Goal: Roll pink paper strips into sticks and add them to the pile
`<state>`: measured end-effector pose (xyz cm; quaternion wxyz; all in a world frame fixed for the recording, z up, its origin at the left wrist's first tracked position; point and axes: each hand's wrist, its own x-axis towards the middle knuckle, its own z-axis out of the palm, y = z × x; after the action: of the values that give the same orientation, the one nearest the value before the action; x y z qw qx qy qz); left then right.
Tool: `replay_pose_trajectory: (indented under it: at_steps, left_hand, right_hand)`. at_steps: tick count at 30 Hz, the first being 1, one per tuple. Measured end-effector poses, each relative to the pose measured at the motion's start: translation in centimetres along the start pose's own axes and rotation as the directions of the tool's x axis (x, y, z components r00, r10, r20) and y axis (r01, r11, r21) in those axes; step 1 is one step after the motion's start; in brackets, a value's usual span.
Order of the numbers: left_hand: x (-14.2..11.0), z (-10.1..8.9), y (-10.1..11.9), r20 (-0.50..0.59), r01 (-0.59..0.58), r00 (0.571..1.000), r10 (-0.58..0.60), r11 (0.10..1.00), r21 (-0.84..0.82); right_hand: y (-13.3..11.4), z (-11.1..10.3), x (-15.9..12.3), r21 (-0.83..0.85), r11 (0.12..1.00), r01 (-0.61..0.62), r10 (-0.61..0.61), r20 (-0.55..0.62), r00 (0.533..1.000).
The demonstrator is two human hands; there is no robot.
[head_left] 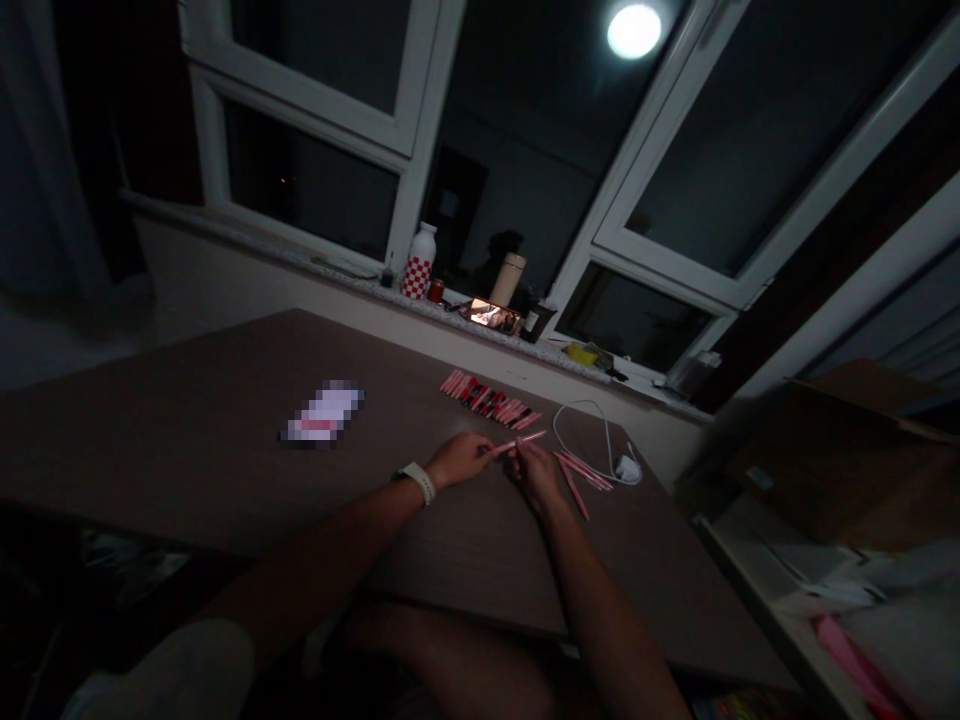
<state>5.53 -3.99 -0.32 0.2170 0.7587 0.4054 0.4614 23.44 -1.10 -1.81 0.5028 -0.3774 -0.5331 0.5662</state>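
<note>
My left hand (460,459) pinches one end of a slim pink pen (531,437) above the brown table. Closed around the same pen nearer its middle is my right hand (537,474); the pen's far end sticks out to the right. Just beyond the hands lies a row of several pink, red and black pens (489,400), side by side. To the right of my right hand, several loose pink pens (583,472) rest on the table (420,550). Fine detail on the held pen is too dark to make out.
A blurred-out phone-like object (324,413) lies on the left. A white cable with a charger (627,468) is at the right. On the windowsill stand a checkered bottle (419,262), a beige flask (510,279) and a lit screen (492,314). A cardboard box (832,470) sits far right.
</note>
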Motion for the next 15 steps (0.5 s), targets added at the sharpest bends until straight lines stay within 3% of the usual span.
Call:
replay_pose_trajectory:
  at_steps: [8, 12, 15]
  left_hand:
    - [-0.1, 0.5, -1.0, 0.025, 0.053, 0.998, -0.053, 0.999, 0.006]
    - [-0.1, 0.4, -1.2, -0.028, 0.102, 0.994, -0.101, 0.993, 0.056]
    - [-0.2, 0.3, -1.2, -0.043, 0.123, 0.992, -0.12, 0.989, 0.082]
  right_hand:
    - [0.0, 0.6, -0.3, -0.118, 0.993, 0.001, 0.011, 0.108, 0.994]
    - [0.6, 0.2, 1.6, -0.108, 0.993, 0.039, -0.049, -0.097, 0.994]
    - [0.6, -0.5, 3.6, -0.395, 0.918, 0.029, -0.15, -0.279, 0.948]
